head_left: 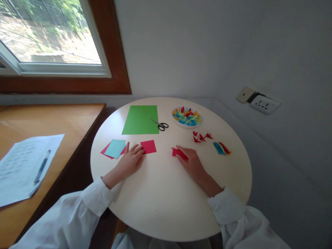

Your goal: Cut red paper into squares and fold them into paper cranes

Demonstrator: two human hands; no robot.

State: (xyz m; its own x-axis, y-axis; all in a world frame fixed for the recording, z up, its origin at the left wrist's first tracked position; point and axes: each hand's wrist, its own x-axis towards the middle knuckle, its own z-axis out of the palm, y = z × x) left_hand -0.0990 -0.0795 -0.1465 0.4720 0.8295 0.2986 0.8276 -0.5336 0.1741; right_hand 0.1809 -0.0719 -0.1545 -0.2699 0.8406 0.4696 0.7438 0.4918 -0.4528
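My left hand [132, 159] lies flat on the round white table [160, 200], fingers stretched out. Its fingertips touch the left edge of a red paper square [148, 147]. Beside it on the left, a light blue paper square [115, 149] rests over more red paper [106, 149]. My right hand [191, 159] grips a small folded red paper [178, 153] between thumb and fingers, at the tabletop right of the red square. The fingers cover part of this paper.
Behind are a green sheet [141, 120], black-handled scissors [162, 126] and a white dish [177, 123] of colourful folded paper cranes. Several red cranes [201, 137] and coloured paper strips [222, 148] lie at right. A wooden desk [85, 119] holds written papers [20, 169] and a pen [42, 166].
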